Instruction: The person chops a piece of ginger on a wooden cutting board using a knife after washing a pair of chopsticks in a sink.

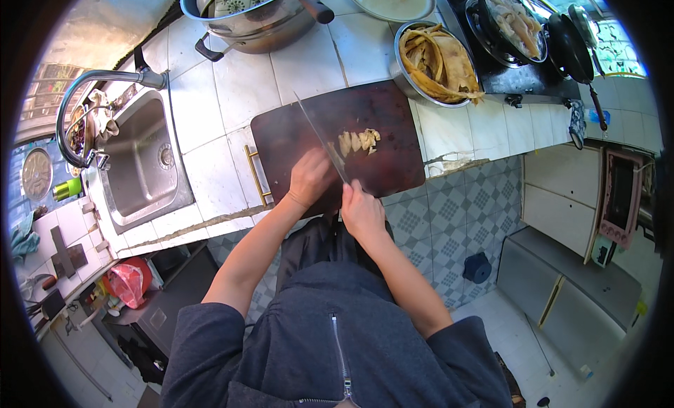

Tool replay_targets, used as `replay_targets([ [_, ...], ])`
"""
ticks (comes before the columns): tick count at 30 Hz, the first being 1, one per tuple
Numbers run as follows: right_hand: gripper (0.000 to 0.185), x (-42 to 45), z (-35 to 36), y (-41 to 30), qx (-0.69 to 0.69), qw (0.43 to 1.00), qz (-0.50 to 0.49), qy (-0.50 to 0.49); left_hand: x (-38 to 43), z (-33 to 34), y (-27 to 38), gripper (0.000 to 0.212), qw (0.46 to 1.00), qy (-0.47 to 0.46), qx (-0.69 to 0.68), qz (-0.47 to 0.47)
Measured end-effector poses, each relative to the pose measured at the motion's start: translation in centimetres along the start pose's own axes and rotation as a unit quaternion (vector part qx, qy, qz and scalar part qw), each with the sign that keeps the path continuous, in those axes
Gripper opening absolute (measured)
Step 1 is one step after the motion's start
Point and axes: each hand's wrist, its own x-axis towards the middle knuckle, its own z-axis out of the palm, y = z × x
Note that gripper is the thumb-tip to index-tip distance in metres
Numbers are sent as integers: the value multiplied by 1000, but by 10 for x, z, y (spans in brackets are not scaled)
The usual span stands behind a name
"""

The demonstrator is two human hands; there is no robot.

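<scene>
My right hand (363, 210) grips the handle of a kitchen knife (316, 126) at the front of a dark brown cutting board (389, 168). The blade is on edge and points away to the upper left; the fist covers the handle. Just left of the blade, my left hand (310, 175) is low over the board with its fingers bent. Motion blur hides whether anything is under those fingertips. To the right of the blade lies a short row of pale yellow food slices (359, 141), with a thin piece against the blade.
A metal bowl (401, 82) of yellow-brown, sheet-like food stands at the board's far right corner. Beyond it, a pan of pale raw meat (513, 24) sits on the black gas stove (526, 84). Left are a steel sink (142, 171) and a large steel pot (263, 37). The counter's front edge is chipped.
</scene>
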Motion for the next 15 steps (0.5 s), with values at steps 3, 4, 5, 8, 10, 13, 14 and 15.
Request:
replay_targets([
  [3,30,-33,0,18,-6,999,43,-28,0,-4,3,38,1000,-13,6,1],
  [4,30,-32,2,18,-6,999,43,-30,2,-4,4,38,1000,-14,6,-1],
  [5,30,-26,5,17,-10,999,35,-21,4,-5,4,36,1000,-9,9,-1],
  [8,31,16,-3,-8,19,1000,14,-18,4,-1,2,33,1000,3,16,2],
  [10,32,40,0,-18,33,999,-10,-1,2,2,2,32,1000,13,21,10],
  [13,31,19,3,-11,34,999,14,-5,3,-2,4,30,1000,7,9,-5],
  [14,31,3,4,-3,33,999,13,-5,4,-3,5,30,1000,9,9,-6],
  [15,30,-17,4,8,18,999,31,-17,3,-5,5,31,1000,4,12,-8],
])
